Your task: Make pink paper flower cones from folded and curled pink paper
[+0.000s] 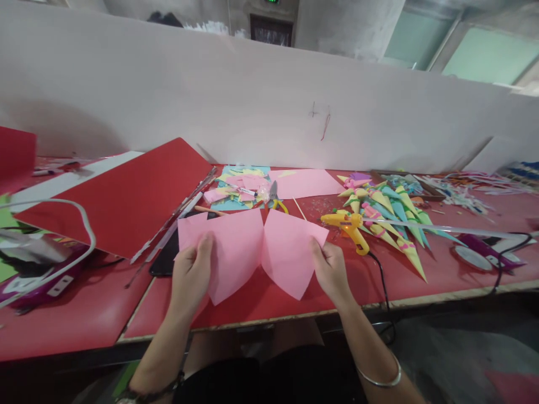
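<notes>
A pink paper piece is stretched between my two hands above the red table, narrowing to a notch in its middle. My left hand pinches its left side, thumb on top. At its right corner, my right hand grips the edge between thumb and fingers. Just right of that hand lies a yellow glue gun with a lit orange light. Behind the paper are scissors with yellow handles and a heap of paper scraps.
Red card leans at the left, near a dark flat object. Paper cones are piled at the right. Purple power strips with cables lie at both sides. A white partition stands behind the table.
</notes>
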### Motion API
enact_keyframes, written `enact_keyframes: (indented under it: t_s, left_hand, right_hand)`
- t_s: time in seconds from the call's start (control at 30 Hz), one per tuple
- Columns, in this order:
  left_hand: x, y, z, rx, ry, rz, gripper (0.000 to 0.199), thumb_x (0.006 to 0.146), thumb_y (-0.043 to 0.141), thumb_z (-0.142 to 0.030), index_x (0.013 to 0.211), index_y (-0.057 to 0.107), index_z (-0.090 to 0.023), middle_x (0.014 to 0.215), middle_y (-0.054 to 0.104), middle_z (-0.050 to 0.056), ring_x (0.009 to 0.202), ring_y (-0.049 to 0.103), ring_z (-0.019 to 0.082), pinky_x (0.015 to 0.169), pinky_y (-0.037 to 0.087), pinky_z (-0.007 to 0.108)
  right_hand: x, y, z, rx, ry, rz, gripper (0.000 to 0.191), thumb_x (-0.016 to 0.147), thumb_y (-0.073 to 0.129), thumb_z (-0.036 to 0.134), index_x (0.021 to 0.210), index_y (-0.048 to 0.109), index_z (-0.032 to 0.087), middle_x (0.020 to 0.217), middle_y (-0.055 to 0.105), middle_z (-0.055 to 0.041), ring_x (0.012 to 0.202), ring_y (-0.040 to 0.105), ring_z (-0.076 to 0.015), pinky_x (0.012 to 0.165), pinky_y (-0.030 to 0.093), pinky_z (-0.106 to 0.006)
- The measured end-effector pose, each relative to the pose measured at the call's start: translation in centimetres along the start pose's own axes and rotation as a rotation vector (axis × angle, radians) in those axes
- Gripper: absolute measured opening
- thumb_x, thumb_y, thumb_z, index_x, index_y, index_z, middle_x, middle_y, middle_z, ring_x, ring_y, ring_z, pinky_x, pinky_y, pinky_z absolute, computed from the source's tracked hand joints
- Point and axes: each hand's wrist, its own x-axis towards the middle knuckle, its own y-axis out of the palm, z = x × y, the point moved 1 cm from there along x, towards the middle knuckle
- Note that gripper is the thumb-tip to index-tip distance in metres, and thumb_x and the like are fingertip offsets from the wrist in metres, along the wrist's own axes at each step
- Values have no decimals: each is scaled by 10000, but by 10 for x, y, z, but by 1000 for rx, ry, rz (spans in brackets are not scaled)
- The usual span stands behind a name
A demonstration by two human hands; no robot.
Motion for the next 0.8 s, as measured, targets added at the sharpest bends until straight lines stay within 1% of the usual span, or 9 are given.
enact_keyframes:
  t_s: [0.23,0.33,0.4,0.47,0.53,0.57,0.63,0.67,0.8]
  left_hand:
    - [5,-4,11,43,-17,-26,432,785,423,-490,487,251,-229,458,216,-64,415,222,86,371,186,240]
    - [6,-7,15,53,-41,-37,435,763,431,-511,474,273,-227,432,255,-63,399,256,88,355,211,229]
    - [5,-10,17,49,-41,84,412,710,489,-538,484,387,-209,452,408,-36,442,404,121,388,341,230]
    - [1,-14,18,81,-23,302,362,638,571,-550,589,546,-193,577,589,13,631,570,201,548,485,278]
    - [-4,-19,20,158,-6,474,371,609,608,-550,705,629,-192,691,674,46,817,609,265,698,514,329]
    - [-6,-22,20,195,-7,508,371,623,596,-551,707,641,-193,706,688,53,832,612,274,712,514,332]
    - [-10,-26,19,233,-17,509,371,671,535,-550,643,635,-194,696,697,52,757,624,264,664,518,314]
    - [-11,-27,18,238,-22,489,373,691,504,-538,618,626,-193,693,698,47,713,624,251,634,516,300]
    - [-12,-25,10,273,3,290,344,715,451,-485,619,598,-189,647,669,23,637,598,208,570,488,260]
  right_hand:
    - [-2,-5,-10,-71,2,-39,447,834,432,395,478,232,213,439,241,65,420,258,-63,412,190,-225]
    - [-2,-7,-12,-62,44,-69,446,838,430,401,469,271,207,423,277,61,408,300,-69,405,220,-217]
    - [-4,-9,-11,-20,57,-21,411,835,445,398,488,391,185,436,396,40,425,401,-92,416,293,-209]
    - [-8,-10,-9,37,48,126,289,799,519,382,631,563,152,565,584,-9,545,554,-148,494,411,-219]
    - [-12,-11,-9,72,29,274,226,765,575,346,846,640,145,785,689,-61,742,637,-208,632,488,-259]
    - [-15,-12,-9,70,25,319,242,767,575,330,911,646,150,863,700,-76,816,644,-226,689,499,-281]
    - [-19,-13,-11,42,31,338,247,800,526,320,929,656,153,905,703,-90,870,641,-242,740,498,-314]
    - [-20,-14,-12,23,39,333,251,815,502,326,890,664,150,871,705,-90,852,642,-245,735,496,-319]
    - [-23,-14,-15,-47,100,269,355,841,449,384,653,620,137,581,616,-36,635,601,-198,592,460,-263]
